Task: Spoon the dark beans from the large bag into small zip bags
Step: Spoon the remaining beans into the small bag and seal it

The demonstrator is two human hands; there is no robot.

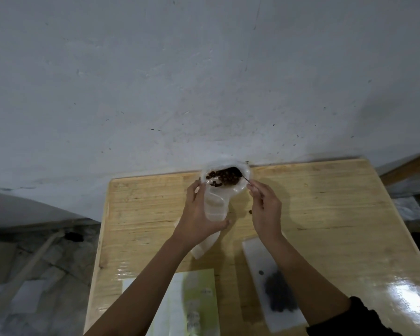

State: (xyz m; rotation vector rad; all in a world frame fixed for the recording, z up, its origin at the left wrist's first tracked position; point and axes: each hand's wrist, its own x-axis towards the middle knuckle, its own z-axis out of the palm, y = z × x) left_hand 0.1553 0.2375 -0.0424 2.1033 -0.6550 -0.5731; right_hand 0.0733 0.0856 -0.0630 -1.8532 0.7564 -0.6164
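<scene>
A large clear bag (243, 184) stands open at the far edge of the wooden table (325, 214), with dark beans (224, 178) showing in its mouth. My left hand (199, 214) grips a small translucent zip bag (215, 207) just in front of the large bag. My right hand (264, 207) pinches the thin handle of a spoon (245, 178), whose bowl dips into the beans. A filled small zip bag (277, 292) holding dark beans lies flat near my right forearm.
A green and white packet (194, 301) lies at the near edge under my left forearm. A stray bean (250, 211) sits on the table by my right hand. The table butts against a grey wall (204, 81). Floor clutter lies to the left.
</scene>
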